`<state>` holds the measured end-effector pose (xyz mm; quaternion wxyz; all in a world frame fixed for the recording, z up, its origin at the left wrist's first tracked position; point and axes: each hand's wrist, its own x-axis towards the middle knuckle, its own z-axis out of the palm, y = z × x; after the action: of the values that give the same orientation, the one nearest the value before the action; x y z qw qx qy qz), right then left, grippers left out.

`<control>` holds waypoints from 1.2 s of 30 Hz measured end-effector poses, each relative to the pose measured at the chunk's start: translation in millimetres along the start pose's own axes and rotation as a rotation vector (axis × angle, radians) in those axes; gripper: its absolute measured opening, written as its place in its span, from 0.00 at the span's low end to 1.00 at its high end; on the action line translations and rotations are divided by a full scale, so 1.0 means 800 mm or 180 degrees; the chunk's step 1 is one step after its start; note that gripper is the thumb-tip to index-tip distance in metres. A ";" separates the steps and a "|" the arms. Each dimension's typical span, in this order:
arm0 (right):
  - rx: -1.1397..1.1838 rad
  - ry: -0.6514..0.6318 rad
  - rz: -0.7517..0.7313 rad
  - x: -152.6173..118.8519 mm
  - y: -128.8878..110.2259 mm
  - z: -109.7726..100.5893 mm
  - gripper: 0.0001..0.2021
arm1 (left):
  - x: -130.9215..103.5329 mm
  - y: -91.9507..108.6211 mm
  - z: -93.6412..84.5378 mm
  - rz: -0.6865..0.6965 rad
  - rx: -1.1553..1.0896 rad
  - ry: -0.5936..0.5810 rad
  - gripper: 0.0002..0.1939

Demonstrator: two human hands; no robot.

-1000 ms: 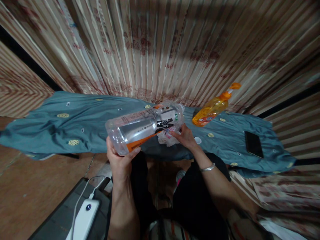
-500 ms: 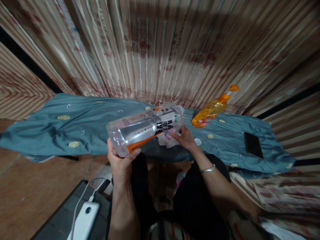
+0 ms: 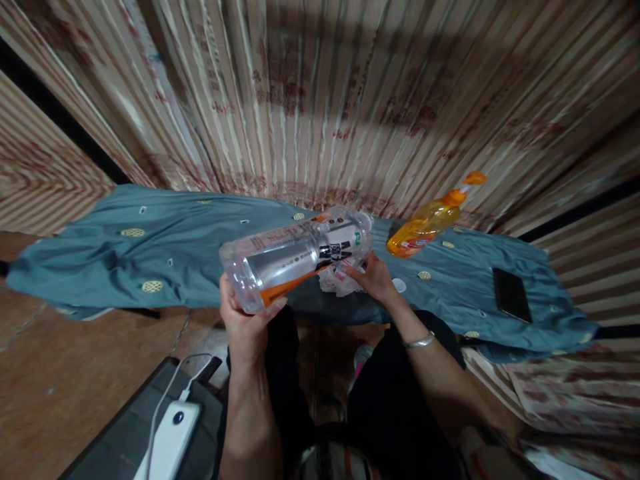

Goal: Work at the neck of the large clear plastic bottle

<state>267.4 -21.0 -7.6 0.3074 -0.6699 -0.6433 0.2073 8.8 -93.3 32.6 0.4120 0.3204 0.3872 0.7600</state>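
A large clear plastic bottle with a silver, black and orange label lies tilted in the air between my hands, its neck toward the upper right. My left hand is wrapped round the bottle's base. On its other end, my right hand grips near the neck, fingers partly hidden behind the bottle. Crumpled pale wrapping or tissue shows beneath the bottle beside my right fingers; whether they hold it too I cannot tell. A white round cap lies just right of my right hand.
On the blue-green cloth of the narrow table stand an orange pump bottle and a dark phone. A striped curtain hangs behind. At lower left, a white power bank with a cable rests on a dark surface.
The whole view has shifted slightly, so most things sit a little farther right. Both hands keep the same hold on the bottle.
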 end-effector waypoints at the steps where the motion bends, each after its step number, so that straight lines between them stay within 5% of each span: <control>1: -0.0023 -0.0003 0.0006 0.000 0.000 0.000 0.30 | 0.000 0.001 0.001 0.0004 0.0004 0.0015 0.41; 36: -0.0236 0.0041 -0.0047 0.002 0.009 0.003 0.24 | 0.001 -0.003 0.000 -0.0067 0.0055 0.0010 0.45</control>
<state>271.1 -18.7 -14.3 0.2880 -0.6774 -0.6534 0.1767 9.8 -91.6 30.5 0.4166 0.3187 0.3978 0.7528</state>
